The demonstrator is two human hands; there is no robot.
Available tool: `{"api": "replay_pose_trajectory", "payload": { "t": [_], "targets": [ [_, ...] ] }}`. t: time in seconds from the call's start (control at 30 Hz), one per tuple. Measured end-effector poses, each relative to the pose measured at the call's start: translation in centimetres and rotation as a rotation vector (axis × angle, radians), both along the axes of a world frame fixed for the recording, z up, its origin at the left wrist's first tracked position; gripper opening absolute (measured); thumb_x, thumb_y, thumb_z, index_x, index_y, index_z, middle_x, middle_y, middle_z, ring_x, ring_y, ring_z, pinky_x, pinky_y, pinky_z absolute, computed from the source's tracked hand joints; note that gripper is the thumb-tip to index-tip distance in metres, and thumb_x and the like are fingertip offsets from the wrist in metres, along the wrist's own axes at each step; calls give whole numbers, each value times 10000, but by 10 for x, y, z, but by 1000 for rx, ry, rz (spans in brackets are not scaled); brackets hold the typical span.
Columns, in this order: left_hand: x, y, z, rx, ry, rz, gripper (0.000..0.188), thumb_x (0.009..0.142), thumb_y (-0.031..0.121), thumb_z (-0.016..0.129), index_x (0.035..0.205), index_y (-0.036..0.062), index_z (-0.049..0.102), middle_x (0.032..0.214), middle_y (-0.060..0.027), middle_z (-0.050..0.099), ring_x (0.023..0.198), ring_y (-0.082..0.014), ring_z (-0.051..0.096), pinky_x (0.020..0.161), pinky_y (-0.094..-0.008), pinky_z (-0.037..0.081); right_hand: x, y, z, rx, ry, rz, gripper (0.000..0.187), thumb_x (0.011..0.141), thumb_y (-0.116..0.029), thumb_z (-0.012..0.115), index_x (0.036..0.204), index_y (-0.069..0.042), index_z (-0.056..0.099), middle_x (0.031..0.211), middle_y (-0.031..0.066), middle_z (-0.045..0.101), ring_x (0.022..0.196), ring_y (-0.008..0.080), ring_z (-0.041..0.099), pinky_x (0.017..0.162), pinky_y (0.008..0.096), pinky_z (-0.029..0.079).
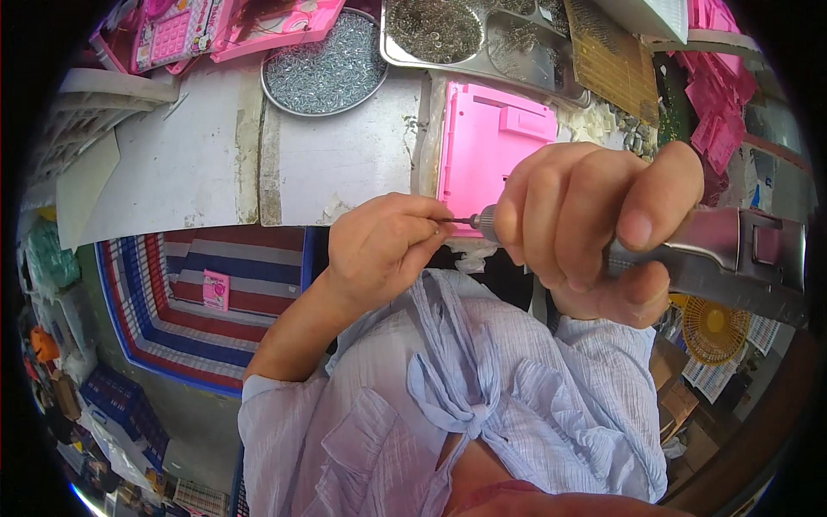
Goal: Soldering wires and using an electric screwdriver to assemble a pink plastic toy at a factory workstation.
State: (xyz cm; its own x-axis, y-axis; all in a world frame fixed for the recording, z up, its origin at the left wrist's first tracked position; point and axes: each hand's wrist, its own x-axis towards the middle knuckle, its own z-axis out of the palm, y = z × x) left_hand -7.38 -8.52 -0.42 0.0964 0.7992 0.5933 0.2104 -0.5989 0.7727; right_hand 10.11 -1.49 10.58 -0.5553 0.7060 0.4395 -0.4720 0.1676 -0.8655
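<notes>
My right hand is wrapped round a grey electric screwdriver, held sideways with its bit pointing left. At the bit's tip, the thumb and forefinger of my left hand are pinched together. Whatever small piece lies between them is too small to make out. Just beyond both hands, a pink plastic casing lies on the worktable, partly hidden by my right hand.
A round metal dish of small screws stands at the back. Beside it is a metal tray holding small springs. Pink toy cases lie at the far left. Below the table, a striped bin holds a small pink item.
</notes>
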Motion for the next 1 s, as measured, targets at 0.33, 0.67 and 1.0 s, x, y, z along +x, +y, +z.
{"api": "replay_pose_trajectory", "payload": {
  "t": [0.33,0.67,1.0],
  "targets": [
    [-5,6,9,137,166,-108,253,716,10,832,863,24,627,897,-125,697,720,-253,686,580,-325,549,0,-10,-2,-71,-11,-9,296,1021,-334,657,1124,-128,471,631,-19,524,488,114,500,466,290,434],
    [-23,4,-11,-308,44,194,102,837,14,756,870,21,660,840,-116,685,703,-275,666,639,-343,533,-1,-1,-41,28,-250,-220,309,984,-248,702,1059,-102,440,615,24,490,482,130,454,466,311,390],
    [-11,3,-13,-79,345,151,140,804,107,778,873,104,657,812,-17,651,771,-223,604,788,-394,387,-1,-8,-50,273,-545,-174,243,944,-56,703,1000,-55,467,684,68,548,579,175,543,553,331,466]
  ]
}}
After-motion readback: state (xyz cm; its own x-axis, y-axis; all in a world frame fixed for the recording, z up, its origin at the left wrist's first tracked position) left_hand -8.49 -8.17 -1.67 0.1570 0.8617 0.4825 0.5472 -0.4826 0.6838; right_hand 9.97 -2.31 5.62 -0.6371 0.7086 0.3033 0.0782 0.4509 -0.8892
